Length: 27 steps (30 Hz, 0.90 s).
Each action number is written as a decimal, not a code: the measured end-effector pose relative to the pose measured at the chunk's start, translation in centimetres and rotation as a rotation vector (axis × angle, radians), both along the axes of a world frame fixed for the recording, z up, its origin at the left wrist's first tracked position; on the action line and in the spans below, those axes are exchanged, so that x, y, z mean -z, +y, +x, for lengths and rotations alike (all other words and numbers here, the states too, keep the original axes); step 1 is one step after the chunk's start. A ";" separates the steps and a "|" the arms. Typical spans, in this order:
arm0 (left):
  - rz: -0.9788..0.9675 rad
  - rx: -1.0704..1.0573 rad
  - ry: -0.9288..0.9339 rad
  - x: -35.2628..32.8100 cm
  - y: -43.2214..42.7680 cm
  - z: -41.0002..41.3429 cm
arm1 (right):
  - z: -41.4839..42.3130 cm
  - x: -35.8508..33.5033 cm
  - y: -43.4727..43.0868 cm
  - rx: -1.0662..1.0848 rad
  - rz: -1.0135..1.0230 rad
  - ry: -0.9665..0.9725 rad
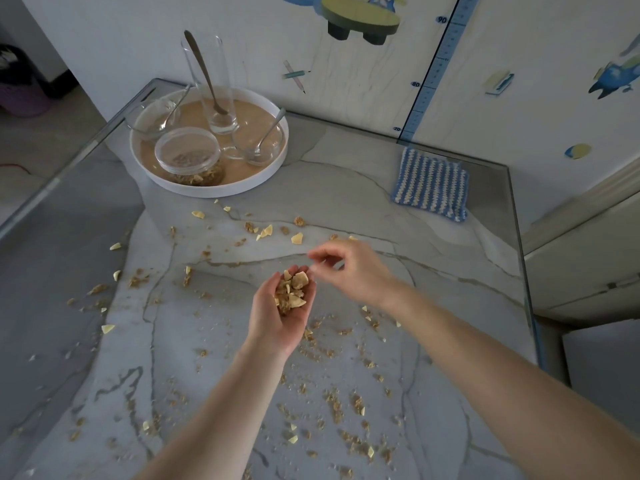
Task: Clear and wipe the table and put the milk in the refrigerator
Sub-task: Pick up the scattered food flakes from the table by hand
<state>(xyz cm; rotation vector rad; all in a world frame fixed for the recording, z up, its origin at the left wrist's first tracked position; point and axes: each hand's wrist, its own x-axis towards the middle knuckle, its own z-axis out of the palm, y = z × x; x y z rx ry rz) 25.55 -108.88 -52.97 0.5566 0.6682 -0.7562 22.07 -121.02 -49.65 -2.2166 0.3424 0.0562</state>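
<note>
Biggest thing first: the counter (346, 188) is nowhere near cleared. Flakes and crumbs (336, 407) are scattered from the near edge up to the middle and out toward the left edge, so I'd say this is early in the clearing part. The round white tray (207, 192) sits at the far left corner with small glass bowls, spoons, a tall glass (214, 91) and a lidded jar (188, 157) on it. The tall glass with a spoon leaning in it looks tippy to me if the tray gets carried off carelessly. The blue striped cloth (429, 183) lies by the far right edge, untouched. Wiping before the big flakes are gone would probably just shove them off the sides. The left hand (277, 317) hovers over the middle of the counter, palm up, fingers cupped around a heap of cereal bits (292, 289). That heap looks piled high, so the main risk is that any tilt or one more piece sends some spilling back down. The right hand (349, 268) is just beside the left fingertips, thumb and forefinger pressed in a pinch. I can't tell whether there's a crumb in it, too small. Dropping it from up there could bounce it off the heap. The milk isn't in view at all.
</note>
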 end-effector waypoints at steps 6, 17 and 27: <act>-0.041 -0.001 0.022 0.6 -0.1 1.0 | 2.4 3.9 -6.6 0.357 -0.281 0.195; -0.012 -0.009 -0.011 1.0 -0.2 1.7 | 5.1 5.4 -3.6 0.070 -0.410 0.229; 0.030 0.013 -0.040 1.2 -0.2 2.1 | 5.1 3.2 -2.9 0.206 -0.068 0.099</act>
